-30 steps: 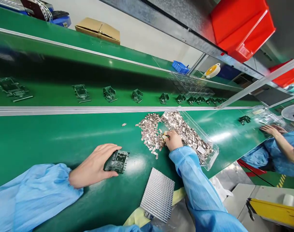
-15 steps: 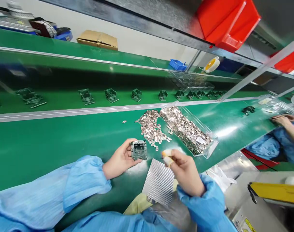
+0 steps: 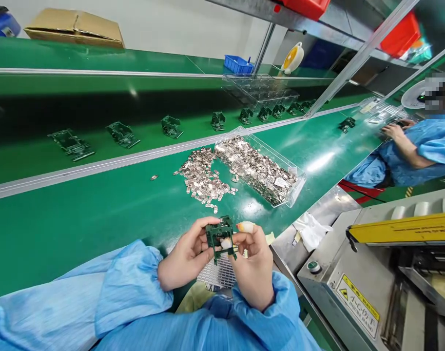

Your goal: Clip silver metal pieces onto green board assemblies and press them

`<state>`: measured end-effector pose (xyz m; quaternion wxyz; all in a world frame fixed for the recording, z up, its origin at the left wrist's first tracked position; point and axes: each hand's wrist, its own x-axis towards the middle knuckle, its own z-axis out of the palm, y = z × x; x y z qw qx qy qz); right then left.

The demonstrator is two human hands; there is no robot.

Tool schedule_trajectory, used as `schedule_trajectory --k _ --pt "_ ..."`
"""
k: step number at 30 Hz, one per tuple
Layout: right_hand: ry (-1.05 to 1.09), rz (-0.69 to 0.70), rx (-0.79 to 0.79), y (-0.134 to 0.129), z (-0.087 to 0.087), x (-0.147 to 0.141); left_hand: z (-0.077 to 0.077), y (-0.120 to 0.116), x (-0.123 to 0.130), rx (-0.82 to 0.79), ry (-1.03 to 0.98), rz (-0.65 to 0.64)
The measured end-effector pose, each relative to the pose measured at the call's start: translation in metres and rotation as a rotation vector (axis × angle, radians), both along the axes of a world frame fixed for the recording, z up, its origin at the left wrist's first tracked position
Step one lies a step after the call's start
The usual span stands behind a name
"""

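In the head view, my left hand (image 3: 187, 253) grips a small green circuit board assembly (image 3: 219, 235), box-shaped with an open middle, by its left side. My right hand (image 3: 254, 258) is closed at the right side of the same assembly, with a white-covered fingertip inside its opening. Another fingertip, in a white and orange cover, sticks up beside the top right corner. Any small part between the right fingers is hidden. Below the hands lies a silvery ridged tray (image 3: 218, 274), partly covered by them. Beyond them is a loose pile of small metal pieces (image 3: 203, 178).
A clear plastic tray (image 3: 297, 187) full of metal pieces stands behind the pile. Several green board assemblies (image 3: 123, 134) line the sunken belt (image 3: 21, 163). To the right are a machine with a yellow bar (image 3: 405, 226), a white cloth (image 3: 312, 231) and a co-worker (image 3: 408, 146).
My right hand has moved left from above the ridged tray onto the board assembly, which has been turned. The view has shifted right, showing more of the machine and the co-worker.
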<state>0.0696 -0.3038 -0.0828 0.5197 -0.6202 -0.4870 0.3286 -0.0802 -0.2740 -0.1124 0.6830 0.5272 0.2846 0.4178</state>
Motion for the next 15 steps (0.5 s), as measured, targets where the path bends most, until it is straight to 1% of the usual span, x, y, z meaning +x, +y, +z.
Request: schedule_trajectory --k 5,9,12,15 --pt "0.013 -0.016 -0.001 -0.001 -0.002 -0.005 -0.004 -0.002 -0.003 0.115 0.047 -0.003" --pt "0.023 -0.046 0.007 -0.006 -0.008 -0.009 -0.012 -0.005 -0.006 0.19 0.174 0.053" --pt "-0.005 -0.045 0.034 -0.01 -0.013 -0.01 -0.015 -0.007 -0.006 0.214 0.233 0.09" --pt "0.011 -0.051 0.07 -0.014 -0.015 -0.009 -0.014 -0.01 -0.004 0.197 0.219 0.096"
